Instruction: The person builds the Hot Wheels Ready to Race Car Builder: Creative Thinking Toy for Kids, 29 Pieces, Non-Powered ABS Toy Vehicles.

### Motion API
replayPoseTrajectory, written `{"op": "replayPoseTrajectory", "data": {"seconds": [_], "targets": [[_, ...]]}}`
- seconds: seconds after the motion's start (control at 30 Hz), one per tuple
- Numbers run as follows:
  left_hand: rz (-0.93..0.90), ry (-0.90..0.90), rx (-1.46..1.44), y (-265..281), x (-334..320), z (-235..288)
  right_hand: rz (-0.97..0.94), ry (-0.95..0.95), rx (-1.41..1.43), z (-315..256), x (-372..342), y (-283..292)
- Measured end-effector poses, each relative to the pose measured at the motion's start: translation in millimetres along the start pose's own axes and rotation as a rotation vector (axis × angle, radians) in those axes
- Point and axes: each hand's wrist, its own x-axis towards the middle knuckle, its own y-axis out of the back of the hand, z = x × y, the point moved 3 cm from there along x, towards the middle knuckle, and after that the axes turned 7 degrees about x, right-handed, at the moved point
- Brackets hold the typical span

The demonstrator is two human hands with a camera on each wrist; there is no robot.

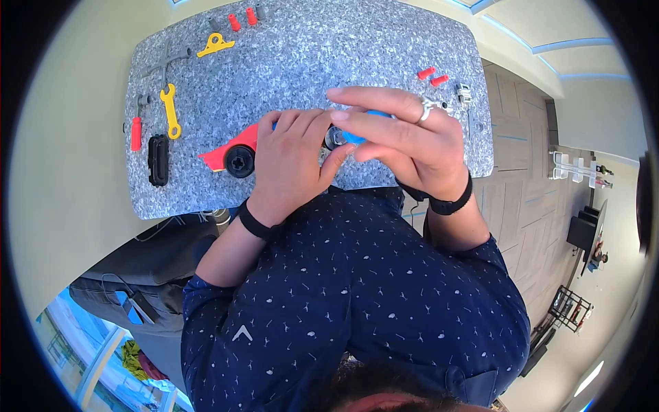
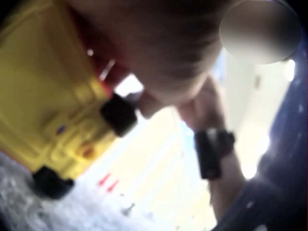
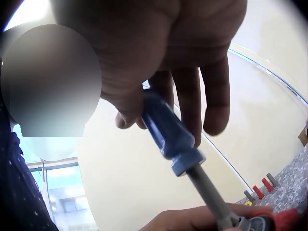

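Note:
My left hand (image 1: 292,154) grips a red toy car (image 1: 226,152) close over the table's near side. One black wheel (image 1: 239,161) shows beside the fingers; the left wrist view shows a yellow part (image 2: 43,91) of the car. In my right hand (image 1: 422,141) is a toy screwdriver (image 3: 168,126) with a blue handle, pinched between thumb and fingers near the handle's end. Its grey shaft (image 3: 208,190) slants down to the car, the tip right at a round grey-and-black part. Other right-hand fingers stretch out past the handle.
On the speckled grey table (image 1: 309,55) lie a yellow wrench (image 1: 169,113), a black oblong part (image 1: 158,160) and a red-handled tool (image 1: 136,134) at left. A yellow bracket (image 1: 215,45) and red pieces (image 1: 235,23) sit farther back. More red pieces (image 1: 426,72) lie at right.

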Motion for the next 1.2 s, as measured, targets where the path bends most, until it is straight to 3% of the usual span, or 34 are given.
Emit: {"op": "replayPoseTrajectory", "data": {"seconds": [0.2,0.3,0.4,0.5,0.6,0.7,0.77,0.9,1.0,1.1,1.2], "targets": [[-0.041,0.038,-0.033,10,4,9,-0.070,-0.024,0.028,-7,2,-2],[0.065,0.040,-0.294,7,11,4,-0.109,-0.012,0.007,-4,-4,0],[-0.075,0.182,-0.677,1,15,3,-0.113,-0.064,-0.030,-7,-9,2],[-0.051,0.277,-0.789,-11,2,-3,0.000,-0.092,-0.061,-7,-6,1],[-0.002,0.055,-0.702,-4,8,-7,0.118,-0.095,0.065,-2,-2,-9],[0.045,-0.041,-0.649,-5,5,-10,0.030,-0.123,0.130,0,-6,-5],[0.017,0.057,-0.707,3,8,-4,-0.054,-0.202,0.127,-5,-7,3],[-0.073,0.175,-0.748,-3,3,-9,0.008,-0.140,0.114,-1,-5,-1],[0.124,-0.019,-0.610,-12,0,-13,-0.026,-0.097,0.192,5,-9,-1],[0.063,-0.024,-0.606,0,8,-5,-0.044,-0.123,0.126,4,-14,0],[0.018,0.129,-0.710,-13,-2,-10,-0.003,-0.103,0.110,1,-4,-8]]}}
